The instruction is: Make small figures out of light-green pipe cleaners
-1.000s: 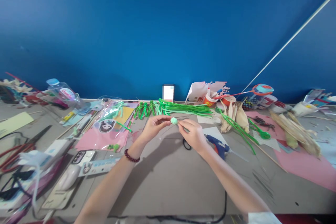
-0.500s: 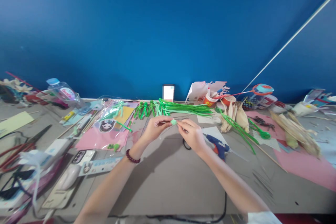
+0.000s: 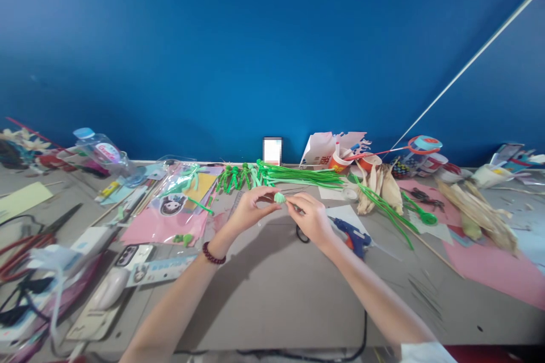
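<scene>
A small pale green coil (image 3: 279, 198), apparently wound from pipe cleaner, is held above the table between my two hands. My left hand (image 3: 251, 208), with a dark red bead bracelet on the wrist, grips it from the left between thumb and fingers. From the right, my right hand (image 3: 312, 214) pinches the coil's edge with closed fingertips; its exact grip is too small to make out. Behind the hands lies a bundle of green pipe cleaners (image 3: 302, 174), with several twisted green pieces (image 3: 234, 177) to its left. A blue glue gun (image 3: 357, 240) rests right of my right hand.
Left are a plastic bag (image 3: 181, 181) on pink paper, a bottle (image 3: 104, 150), scissors (image 3: 40, 238), a computer mouse (image 3: 109, 288) and a power strip. Paper cups (image 3: 339, 161), dried husks (image 3: 389, 190) and a green spoon-shaped piece (image 3: 426, 216) lie right. A blue wall stands behind.
My left thumb and fingers have parted slightly around the coil, so more of it shows. The coil has shifted a little left. Both hands stay in nearly the same place.
</scene>
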Available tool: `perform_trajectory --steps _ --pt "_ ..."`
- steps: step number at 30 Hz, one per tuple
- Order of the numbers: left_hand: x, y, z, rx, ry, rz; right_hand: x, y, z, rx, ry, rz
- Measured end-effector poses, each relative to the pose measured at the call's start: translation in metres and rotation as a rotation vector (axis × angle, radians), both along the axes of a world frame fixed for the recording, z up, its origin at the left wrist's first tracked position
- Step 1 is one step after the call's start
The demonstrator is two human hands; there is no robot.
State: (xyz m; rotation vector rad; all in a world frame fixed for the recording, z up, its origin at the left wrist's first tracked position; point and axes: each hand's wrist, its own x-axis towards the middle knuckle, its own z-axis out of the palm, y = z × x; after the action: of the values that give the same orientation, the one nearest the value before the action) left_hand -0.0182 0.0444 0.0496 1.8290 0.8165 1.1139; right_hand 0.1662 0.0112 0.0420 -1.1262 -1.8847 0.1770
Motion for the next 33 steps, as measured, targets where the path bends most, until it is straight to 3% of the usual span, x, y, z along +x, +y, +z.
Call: perform_trajectory --steps 7,15,33 --pt "0.002 -0.004 0.002 0.204 0.094 0.04 0.001 0.002 -0.002 -0.008 -0.012 0.052" --pt "0.0 -0.003 0.002 0.268 0.144 0.008 0.008 0.005 -0.002 -0.051 -0.074 0.11" --pt "-0.002 0.009 -0.005 -0.137 -0.123 0.034 0.002 0.003 0.001 -0.143 0.171 0.011"
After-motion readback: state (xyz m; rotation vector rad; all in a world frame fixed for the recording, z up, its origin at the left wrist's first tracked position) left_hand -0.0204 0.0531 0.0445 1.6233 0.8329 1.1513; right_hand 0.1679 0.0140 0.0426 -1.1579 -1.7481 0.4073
